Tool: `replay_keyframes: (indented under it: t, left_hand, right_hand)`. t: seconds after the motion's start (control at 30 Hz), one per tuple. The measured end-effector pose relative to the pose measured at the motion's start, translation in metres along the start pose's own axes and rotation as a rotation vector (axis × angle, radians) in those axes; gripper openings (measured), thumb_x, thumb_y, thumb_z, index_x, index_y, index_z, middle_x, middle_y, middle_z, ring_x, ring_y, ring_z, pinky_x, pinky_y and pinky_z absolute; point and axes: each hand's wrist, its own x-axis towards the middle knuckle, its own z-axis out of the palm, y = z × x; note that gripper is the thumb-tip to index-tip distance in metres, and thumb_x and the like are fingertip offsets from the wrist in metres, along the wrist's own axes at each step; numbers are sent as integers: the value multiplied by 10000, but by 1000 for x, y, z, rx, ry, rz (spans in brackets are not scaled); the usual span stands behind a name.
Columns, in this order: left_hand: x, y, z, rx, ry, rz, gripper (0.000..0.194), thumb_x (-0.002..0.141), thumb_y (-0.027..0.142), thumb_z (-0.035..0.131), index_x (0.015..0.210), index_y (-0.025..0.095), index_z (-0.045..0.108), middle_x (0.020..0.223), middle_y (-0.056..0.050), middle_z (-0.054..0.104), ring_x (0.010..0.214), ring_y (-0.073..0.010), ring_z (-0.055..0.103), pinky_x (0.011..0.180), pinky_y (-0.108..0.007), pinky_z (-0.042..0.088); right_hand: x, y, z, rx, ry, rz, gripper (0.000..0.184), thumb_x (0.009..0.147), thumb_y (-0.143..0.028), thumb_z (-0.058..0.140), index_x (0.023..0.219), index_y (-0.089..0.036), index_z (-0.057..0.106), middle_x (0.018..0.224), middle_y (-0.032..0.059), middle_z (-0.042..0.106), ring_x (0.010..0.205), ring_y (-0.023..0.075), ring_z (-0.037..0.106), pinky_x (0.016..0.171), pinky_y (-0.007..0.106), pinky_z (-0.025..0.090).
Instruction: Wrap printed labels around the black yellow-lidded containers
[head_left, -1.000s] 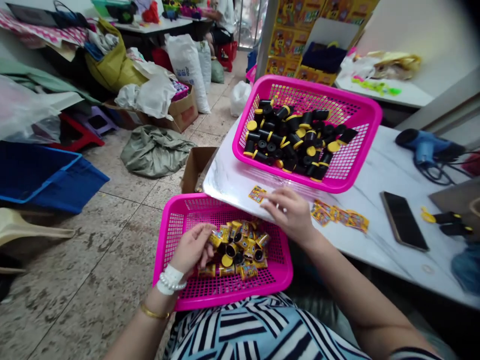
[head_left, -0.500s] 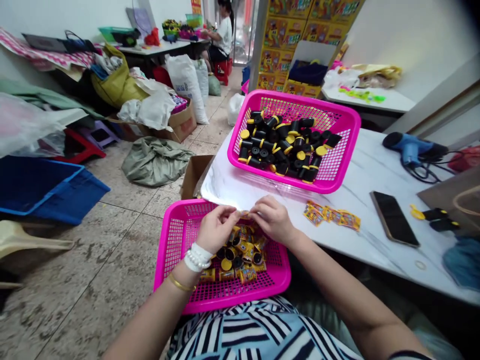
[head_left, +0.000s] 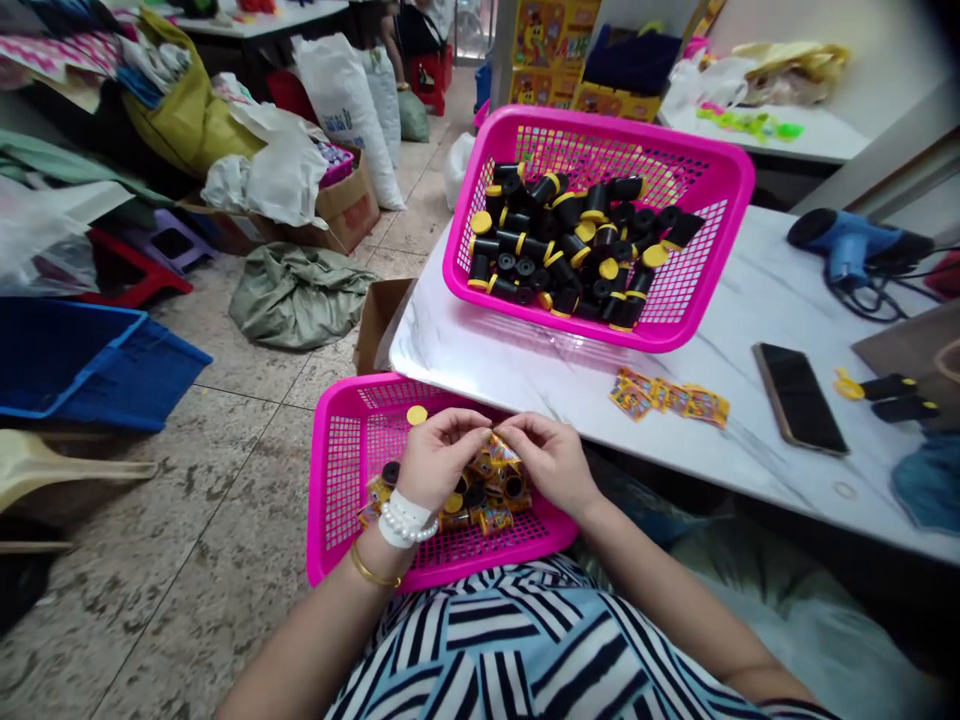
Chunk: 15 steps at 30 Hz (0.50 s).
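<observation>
The tiled floor (head_left: pixel 247 450) is speckled; a marbled table (head_left: pixel 517 372) stands right, a purple stool (head_left: pixel 175 222) left, a pale wall (head_left: pixel 892 60) beyond the table.

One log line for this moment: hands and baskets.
left hand: pinching printed label; right hand: pinching same label; lower pink basket: labelled canisters; upper pink basket, on marbled table: yellow-lidded black canisters

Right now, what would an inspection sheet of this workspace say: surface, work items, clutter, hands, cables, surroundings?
Surface: white veined table
Work items: black-and-yellow tubs in the upper pink basket; printed tubs in the lower pink basket; printed wrappers on the table
Clutter: phone, blue tool
Hands: left hand and right hand pinching a small printed piece over the lower basket
Cables: dark cable beside the tool
Surroundings: blue crate, white sack
</observation>
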Motion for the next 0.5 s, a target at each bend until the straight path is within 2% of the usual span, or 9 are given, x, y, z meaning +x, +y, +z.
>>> replay_keyframes:
  t: [0.07,0.13,0.2,0.27,0.3,0.4,0.5]
  left_hand:
    - [1,1,-1,9,18,36,125,704,240,801,784,161,744,718,-15,697,625,-116,591,595,-222,473]
    - [1,1,-3,13,5,55,102,712,218,789,786,167,743,736,-16,701,647,-119,601,610,-223,480]
    - [1,2,-5,26,-20,49,94,718,205,780,795,166,742,737,-16,695,645,-114,596,606,-216,477]
    - [0,1,-6,29,-25,39,126,718,204,780,831,164,741,735,-12,683,639,-107,588,603,-209,476]
    - [-1,1,-6,19,-8,42,162,717,205,781,868,166,740,738,-8,676,635,-102,585,602,-204,476]
    - [-6,1,-4,-10,92,75,224,749,242,768,956,172,719,719,10,645,589,-83,553,565,-185,457]
    - [-15,2,-2,5,140,78,183,801,327,734,875,162,706,650,16,614,510,-74,508,488,-179,411]
  right_hand:
    - [4,0,-1,142,-31,93,333,779,-443,754,956,-182,648,719,-22,652,526,98,544,477,213,457]
    - [6,-2,-3,277,-87,173,457,750,-488,768,1061,-194,606,783,-19,659,508,87,537,435,200,442]
    - [6,-6,-4,292,-172,213,436,767,-525,741,1001,-175,624,790,3,670,525,89,548,460,207,461]
    - [4,-10,-3,204,-197,213,391,780,-537,725,829,-161,630,674,-5,642,495,85,518,467,206,441]
    - [2,-11,-2,144,-161,191,394,785,-542,718,753,-163,614,607,-19,607,474,82,493,458,203,416]
    - [-3,-10,4,-9,61,85,451,833,-573,652,631,-184,547,505,-44,509,441,86,431,425,210,345]
    - [-6,-4,9,-66,152,30,459,884,-577,582,634,-194,554,528,-33,510,457,102,432,426,228,338]
